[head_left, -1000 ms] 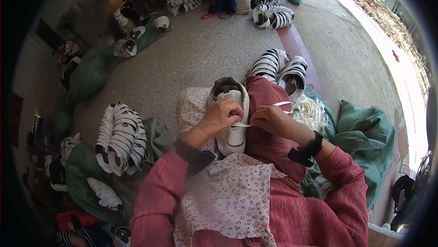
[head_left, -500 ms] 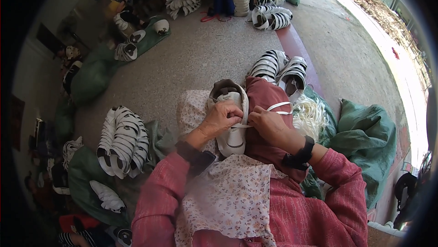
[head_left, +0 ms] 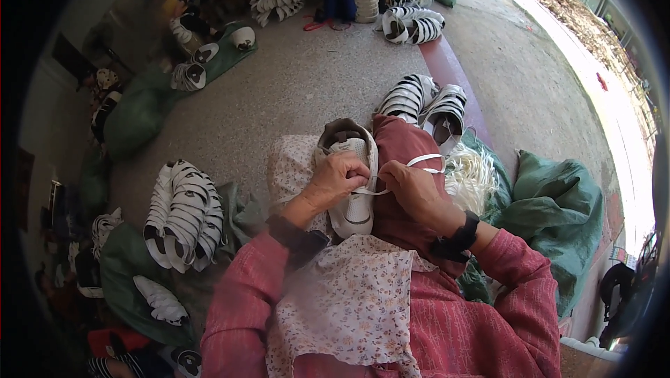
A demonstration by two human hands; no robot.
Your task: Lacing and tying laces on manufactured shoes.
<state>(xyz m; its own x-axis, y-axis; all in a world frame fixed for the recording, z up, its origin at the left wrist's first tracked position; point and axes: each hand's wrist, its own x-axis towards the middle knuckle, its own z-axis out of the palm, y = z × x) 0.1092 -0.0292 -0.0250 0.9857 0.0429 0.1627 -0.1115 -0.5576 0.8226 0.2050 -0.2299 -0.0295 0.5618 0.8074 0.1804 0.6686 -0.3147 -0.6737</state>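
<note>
Floral apron cloth [head_left: 349,301] covers the lap nearest the camera. Left hand [head_left: 340,178] is clenched on a white sneaker [head_left: 353,179] resting on the lap, fingers pinching its lacing. Right hand [head_left: 412,188] grasps the white shoelace [head_left: 426,161], which loops just beside the shoe. Beyond the knee, two black-and-white striped sneakers [head_left: 426,102] lie on the concrete floor [head_left: 293,92]; a stacked row [head_left: 185,214] sits left, green sacks [head_left: 558,203] right.
</note>
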